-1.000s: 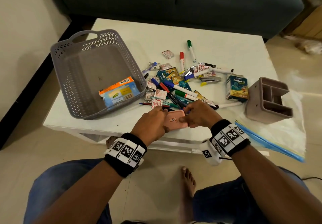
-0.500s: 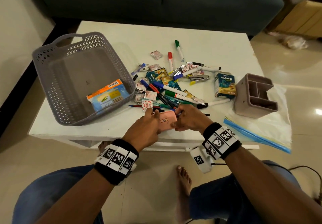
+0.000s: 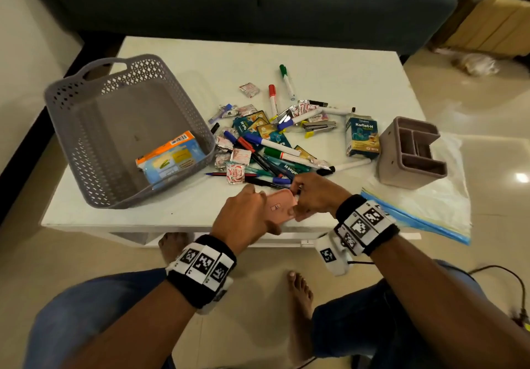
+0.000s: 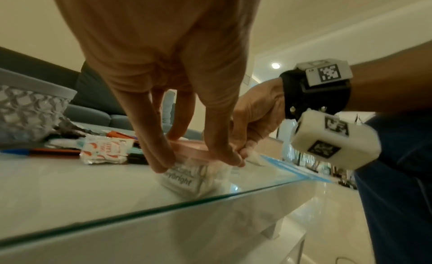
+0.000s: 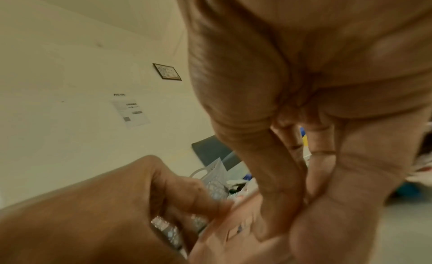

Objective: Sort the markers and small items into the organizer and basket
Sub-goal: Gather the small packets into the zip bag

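Both hands hold a small pink case [image 3: 279, 207] near the table's front edge. My left hand [image 3: 246, 216] grips its left end, fingers curled over the pink case [image 4: 191, 148]. My right hand [image 3: 312, 196] pinches its right end; the pink case [image 5: 236, 231] shows blurred under my thumb. A pile of markers [image 3: 275, 150], pens and sachets lies behind the hands. The grey basket [image 3: 86, 127] at left holds an orange-and-blue packet [image 3: 169, 156]. The taupe organizer [image 3: 413, 153] stands at right, its compartments bare.
A green Koflet-H box [image 3: 362, 136] stands beside the organizer. A clear zip bag with a blue strip [image 3: 415, 210] lies at the front right corner. The white table [image 3: 329, 61] has a glass edge; a dark sofa [image 3: 229, 1] is behind it.
The camera view shifted. Both hands kept hold of the pink case near the front edge, and the case now sits tilted between them.
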